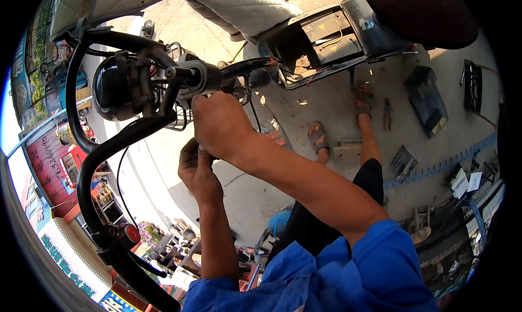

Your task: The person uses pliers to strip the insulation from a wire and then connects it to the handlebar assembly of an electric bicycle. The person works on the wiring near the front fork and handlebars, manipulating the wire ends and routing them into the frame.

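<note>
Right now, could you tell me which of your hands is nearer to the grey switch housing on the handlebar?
The right hand: its fingers touch just below the grey switch housing. The left hand sits lower, beneath the right hand, clear of the housing.

Red signboard (pixel 48 158) at far left; yellow warning labels (pixel 331 37), seemingly, on batteries.

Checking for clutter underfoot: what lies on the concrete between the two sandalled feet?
In the head view, only bare concrete shows between the left sandal and the right sandal; the pliers lie beyond it.
</note>
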A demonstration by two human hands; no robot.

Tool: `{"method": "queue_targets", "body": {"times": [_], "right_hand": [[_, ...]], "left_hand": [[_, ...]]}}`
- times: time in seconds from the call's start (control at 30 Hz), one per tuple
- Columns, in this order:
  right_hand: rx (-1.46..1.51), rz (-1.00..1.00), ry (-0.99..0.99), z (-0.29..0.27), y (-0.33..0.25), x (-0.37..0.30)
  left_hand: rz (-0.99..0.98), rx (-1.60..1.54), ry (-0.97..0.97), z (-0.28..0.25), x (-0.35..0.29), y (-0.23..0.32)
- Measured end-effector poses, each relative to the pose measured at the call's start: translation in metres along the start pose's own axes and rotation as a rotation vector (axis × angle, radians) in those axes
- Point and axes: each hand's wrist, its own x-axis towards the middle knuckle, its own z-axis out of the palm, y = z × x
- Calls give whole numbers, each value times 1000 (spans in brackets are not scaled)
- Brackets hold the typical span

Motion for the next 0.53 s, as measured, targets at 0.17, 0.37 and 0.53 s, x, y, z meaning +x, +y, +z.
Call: {"method": "queue_targets", "body": {"times": [0.17,0.37,0.53], "right_hand": [[-103,-72,-45,-1,-5,-1],[-97,0,-144,-20,-4,9],[-49,8,-87,-6,-4,1]], "left_hand": [[-10,24,-37,-7,9,-15],[47,134,-75,-2,30,-33],[-68,417,-120,7,44,-41]]}}
